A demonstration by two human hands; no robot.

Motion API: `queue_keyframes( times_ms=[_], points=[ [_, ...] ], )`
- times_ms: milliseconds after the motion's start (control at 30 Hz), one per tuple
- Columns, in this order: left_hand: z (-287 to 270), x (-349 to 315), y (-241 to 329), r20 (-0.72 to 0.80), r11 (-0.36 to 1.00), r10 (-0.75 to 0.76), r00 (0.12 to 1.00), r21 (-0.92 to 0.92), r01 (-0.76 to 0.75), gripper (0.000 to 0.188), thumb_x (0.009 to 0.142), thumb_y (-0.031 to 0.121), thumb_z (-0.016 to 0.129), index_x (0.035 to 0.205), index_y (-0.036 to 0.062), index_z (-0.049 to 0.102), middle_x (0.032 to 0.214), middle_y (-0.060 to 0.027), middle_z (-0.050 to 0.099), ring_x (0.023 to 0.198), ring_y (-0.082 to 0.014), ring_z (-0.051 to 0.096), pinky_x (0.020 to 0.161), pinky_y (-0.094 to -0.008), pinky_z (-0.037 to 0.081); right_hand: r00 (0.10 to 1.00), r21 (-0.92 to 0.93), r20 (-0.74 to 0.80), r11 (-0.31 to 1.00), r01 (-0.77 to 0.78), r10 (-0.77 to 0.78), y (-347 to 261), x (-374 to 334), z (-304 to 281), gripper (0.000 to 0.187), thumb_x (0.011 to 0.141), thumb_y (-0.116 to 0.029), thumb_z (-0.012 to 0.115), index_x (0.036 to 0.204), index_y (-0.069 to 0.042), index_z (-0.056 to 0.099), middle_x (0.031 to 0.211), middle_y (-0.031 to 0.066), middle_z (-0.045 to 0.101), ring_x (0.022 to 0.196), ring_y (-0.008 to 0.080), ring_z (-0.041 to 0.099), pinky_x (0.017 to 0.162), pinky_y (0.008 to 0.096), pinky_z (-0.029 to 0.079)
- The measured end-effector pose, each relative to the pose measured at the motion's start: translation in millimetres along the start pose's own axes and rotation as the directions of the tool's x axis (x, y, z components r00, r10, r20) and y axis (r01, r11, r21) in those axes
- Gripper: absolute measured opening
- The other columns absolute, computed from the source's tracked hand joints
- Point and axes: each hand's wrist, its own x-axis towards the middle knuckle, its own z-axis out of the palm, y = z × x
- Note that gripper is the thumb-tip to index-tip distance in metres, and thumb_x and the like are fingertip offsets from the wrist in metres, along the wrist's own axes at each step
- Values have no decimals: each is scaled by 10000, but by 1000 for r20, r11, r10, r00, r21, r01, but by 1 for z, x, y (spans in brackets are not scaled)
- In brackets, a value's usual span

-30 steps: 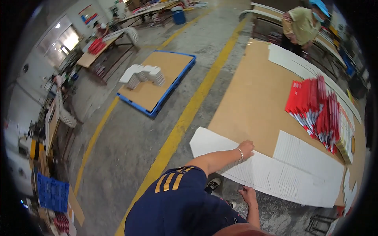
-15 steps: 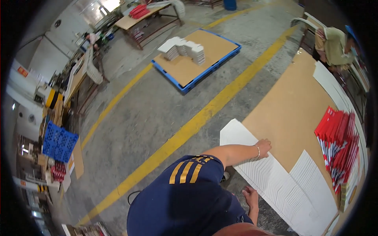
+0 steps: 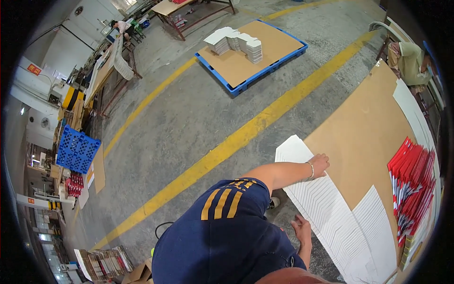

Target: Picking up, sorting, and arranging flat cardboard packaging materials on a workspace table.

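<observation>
A long fan of white paper or card sheets lies overlapped along the near edge of the brown-topped table. My left hand, with a bracelet at the wrist, reaches across the fan, its fingers curled over the sheets' far edge. The fingertips are partly hidden. My right hand hangs low beside the fan's near edge, its fingers bent and apart with nothing seen in them. I cannot tell whether it touches the sheets. A second fan of white sheets lies against the first.
Red folded pieces are heaped on the brown tabletop, with more white sheets along its far side. Another person is beyond. A blue-edged pallet on the floor bears white stacks. A blue crate stands at left.
The whole view has shifted, so the pallet sits higher and farther right. My left hand stays at the sheets' far edge; my right hand has risen slightly with its fingers spreading near the fan.
</observation>
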Motion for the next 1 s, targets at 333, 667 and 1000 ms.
queue_keyframes(
  times_ms=[333,667,1000],
  points=[
    [1,-9,-28,-100,1000,-19,995,2,20,281,723,266,667,875,33,627,937,-97,540,977,-254,480,835,-368,401,997,41,45,997,61,-62,-15,16,10,432,801,-167,634,1178,31,563,1113,206,618,922,246,644,788,334,493],
    [51,-4,-92,-382,1000,-10,924,-7,8,108,696,123,562,681,29,614,819,-172,608,848,-325,578,761,-441,468,968,62,131,976,207,-214,-14,42,15,441,806,-250,624,1144,29,582,1077,248,611,1026,315,601,869,368,456],
    [-17,-10,-65,-77,994,84,993,-62,-89,164,781,204,608,796,41,612,862,-123,582,892,-305,543,805,-387,445,992,69,94,995,76,-83,-13,31,13,448,794,-264,641,1175,-38,572,1122,225,586,1067,364,546,918,391,432]
  ],
)
